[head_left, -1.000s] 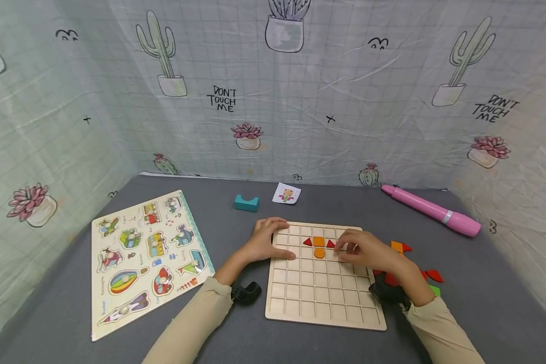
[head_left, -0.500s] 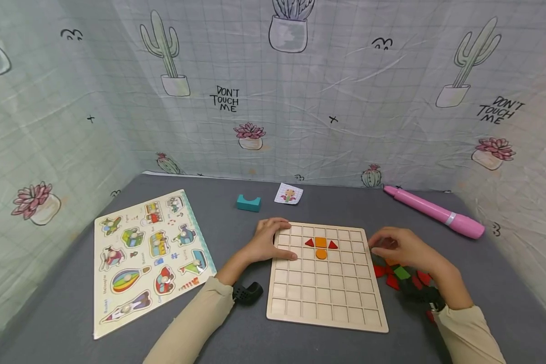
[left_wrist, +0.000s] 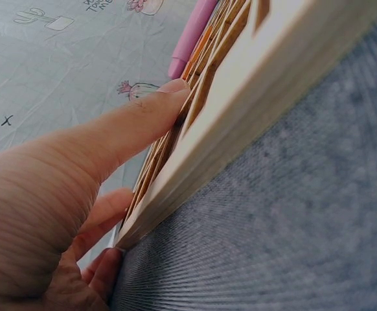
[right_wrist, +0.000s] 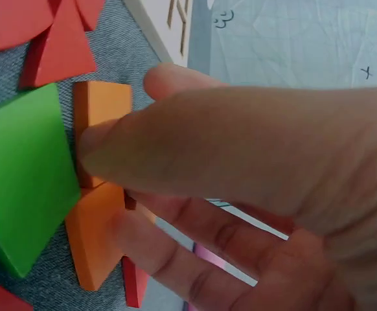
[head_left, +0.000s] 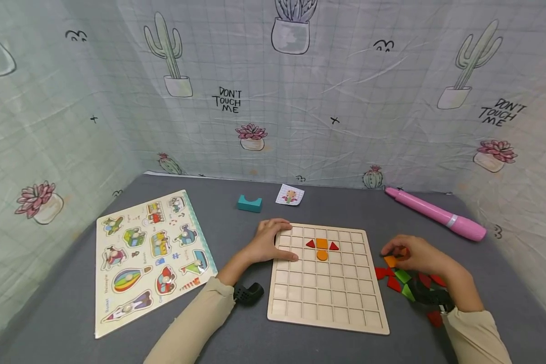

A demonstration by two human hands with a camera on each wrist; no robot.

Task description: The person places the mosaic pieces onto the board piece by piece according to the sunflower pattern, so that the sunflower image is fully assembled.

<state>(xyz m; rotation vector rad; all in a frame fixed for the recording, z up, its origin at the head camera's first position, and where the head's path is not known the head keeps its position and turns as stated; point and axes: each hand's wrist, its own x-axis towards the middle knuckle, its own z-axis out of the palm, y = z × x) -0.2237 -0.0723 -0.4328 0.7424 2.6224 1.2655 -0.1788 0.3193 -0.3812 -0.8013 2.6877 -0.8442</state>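
My left hand (head_left: 267, 241) rests on the left edge of a wooden grid board (head_left: 325, 303), thumb laid over its face and fingers at its far left corner. On the board lie an orange square (head_left: 321, 243), an orange disc (head_left: 322, 255) beneath it, and a red triangle on either side (head_left: 311, 244). Right of the board, my right hand (head_left: 418, 255) reaches down among loose pieces. Its thumb touches an orange block (right_wrist: 107, 103) and another finger meets a second orange block (right_wrist: 92, 233). No lifted piece shows. A green piece (right_wrist: 26, 175) lies beside them.
Several red pieces (head_left: 394, 284) lie around the right hand. A picture puzzle board (head_left: 150, 308) lies at left. Behind the grid board are a teal block (head_left: 249, 204) and a small pattern card (head_left: 289, 194). A pink pen-shaped object (head_left: 437, 212) lies far right.
My right hand has moved off the grid board, rightward to the loose pieces, leaving the right red triangle on the board. The left hand has stayed on the board's edge.
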